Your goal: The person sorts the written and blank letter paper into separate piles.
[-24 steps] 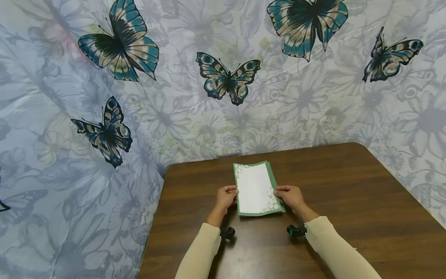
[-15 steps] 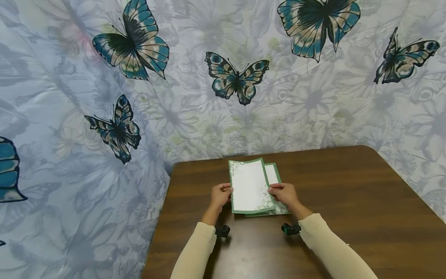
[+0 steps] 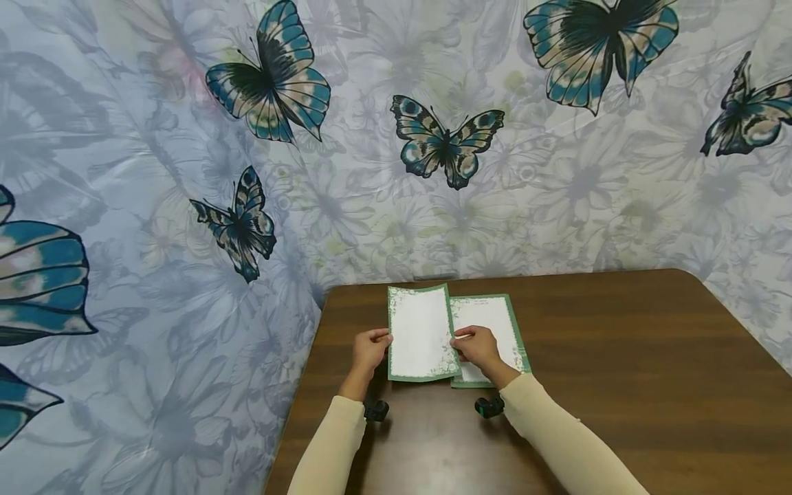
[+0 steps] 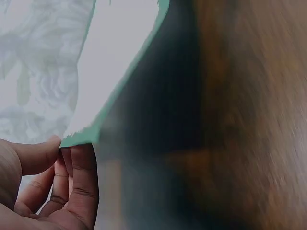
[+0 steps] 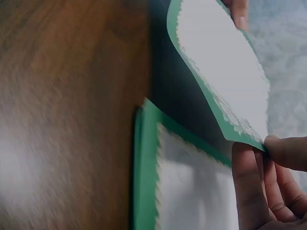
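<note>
Both hands hold up one white sheet of paper with a green border and a leafy pattern at its corners. My left hand pinches its left edge between thumb and fingers, and my right hand pinches the right edge. In the right wrist view the raised sheet bows between the hands, apart from a second green-bordered sheet below it. That lower sheet lies on the table to the right, partly covered by the right hand and the raised sheet. Its edge looks layered, so several sheets may lie there.
The brown wooden table carries the sheets near its far edge. Behind it stands a wall covering printed with flowers and butterflies. A black wrist device sits at the left cuff, and another at the right.
The held sheet has shifted left off the other sheet, which lay almost fully under it and now shows at the right. Both hands have moved left with it, and the head view has turned slightly.
</note>
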The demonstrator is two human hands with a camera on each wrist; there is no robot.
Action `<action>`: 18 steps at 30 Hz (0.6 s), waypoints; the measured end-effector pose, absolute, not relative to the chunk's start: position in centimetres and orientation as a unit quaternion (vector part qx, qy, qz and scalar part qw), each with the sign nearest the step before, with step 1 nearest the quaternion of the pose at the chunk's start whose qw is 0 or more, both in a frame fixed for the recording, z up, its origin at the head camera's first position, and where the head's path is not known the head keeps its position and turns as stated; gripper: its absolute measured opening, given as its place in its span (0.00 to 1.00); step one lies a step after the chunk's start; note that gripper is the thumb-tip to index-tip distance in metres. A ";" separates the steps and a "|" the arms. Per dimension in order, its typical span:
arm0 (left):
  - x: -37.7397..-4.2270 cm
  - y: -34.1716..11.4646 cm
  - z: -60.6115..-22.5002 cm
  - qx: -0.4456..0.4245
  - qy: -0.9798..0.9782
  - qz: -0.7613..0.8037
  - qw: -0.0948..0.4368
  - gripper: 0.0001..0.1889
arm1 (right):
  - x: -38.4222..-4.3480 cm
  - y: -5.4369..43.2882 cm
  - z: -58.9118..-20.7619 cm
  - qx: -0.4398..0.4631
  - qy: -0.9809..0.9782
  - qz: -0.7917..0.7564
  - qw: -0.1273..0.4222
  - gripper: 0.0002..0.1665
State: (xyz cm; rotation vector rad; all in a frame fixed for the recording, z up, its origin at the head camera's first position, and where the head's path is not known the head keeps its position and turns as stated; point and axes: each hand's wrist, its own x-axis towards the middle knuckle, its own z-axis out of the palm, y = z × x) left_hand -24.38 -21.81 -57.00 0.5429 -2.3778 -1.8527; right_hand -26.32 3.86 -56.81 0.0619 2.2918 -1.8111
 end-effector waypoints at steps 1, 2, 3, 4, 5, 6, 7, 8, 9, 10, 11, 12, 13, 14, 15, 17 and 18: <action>-24.3 -22.3 -57.1 0.180 -0.780 -0.598 0.044 0.12 | -26.3 3.4 -56.9 0.017 0.784 -0.610 0.112 0.16; -24.2 -22.7 -57.2 0.181 -0.785 -0.590 0.049 0.12 | -26.3 2.9 -57.0 0.018 0.787 -0.605 0.115 0.16; -24.1 -23.1 -57.3 0.182 -0.790 -0.583 0.053 0.12 | -26.2 2.5 -57.1 0.018 0.791 -0.601 0.118 0.15; -24.0 -23.1 -57.5 0.179 -0.795 -0.577 0.056 0.11 | -26.1 2.4 -57.3 0.022 0.792 -0.599 0.119 0.15; -24.0 -23.2 -57.6 0.177 -0.800 -0.570 0.060 0.11 | -26.0 2.2 -57.6 0.024 0.792 -0.598 0.120 0.15; -24.0 -23.3 -57.8 0.176 -0.805 -0.563 0.066 0.11 | -25.9 2.1 -57.8 0.025 0.792 -0.598 0.122 0.15; -23.9 -23.4 -58.0 0.177 -0.807 -0.558 0.072 0.10 | -25.9 2.0 -58.0 0.024 0.792 -0.597 0.124 0.15; -23.9 -23.4 -58.1 0.178 -0.811 -0.552 0.079 0.10 | -25.8 1.8 -58.1 0.023 0.793 -0.596 0.126 0.15; -23.8 -23.5 -58.3 0.180 -0.813 -0.547 0.085 0.09 | -25.8 1.7 -58.2 0.018 0.795 -0.593 0.127 0.15; -23.8 -23.6 -58.4 0.182 -0.816 -0.541 0.090 0.09 | -25.7 1.6 -58.3 0.012 0.797 -0.590 0.126 0.14; -23.7 -23.6 -58.5 0.184 -0.818 -0.537 0.094 0.09 | -25.7 1.5 -58.4 0.006 0.799 -0.588 0.126 0.14; -23.7 -23.7 -58.6 0.184 -0.821 -0.532 0.097 0.08 | -25.7 1.4 -58.4 0.001 0.802 -0.584 0.125 0.14; -23.6 -23.7 -58.6 0.185 -0.824 -0.527 0.100 0.08 | -25.6 1.2 -58.4 -0.003 0.806 -0.580 0.123 0.15; -23.6 -23.8 -58.7 0.186 -0.826 -0.521 0.102 0.08 | -25.6 1.1 -58.3 -0.008 0.809 -0.575 0.122 0.15; -23.6 -23.9 -58.6 0.188 -0.827 -0.519 0.104 0.08 | -25.6 1.1 -58.3 -0.013 0.811 -0.571 0.121 0.15; -23.5 -24.0 -58.6 0.190 -0.830 -0.514 0.108 0.08 | -25.4 0.9 -58.1 -0.019 0.819 -0.561 0.120 0.15; -23.5 -24.0 -58.6 0.192 -0.832 -0.509 0.109 0.08 | -25.4 0.9 -57.9 -0.019 0.822 -0.556 0.120 0.15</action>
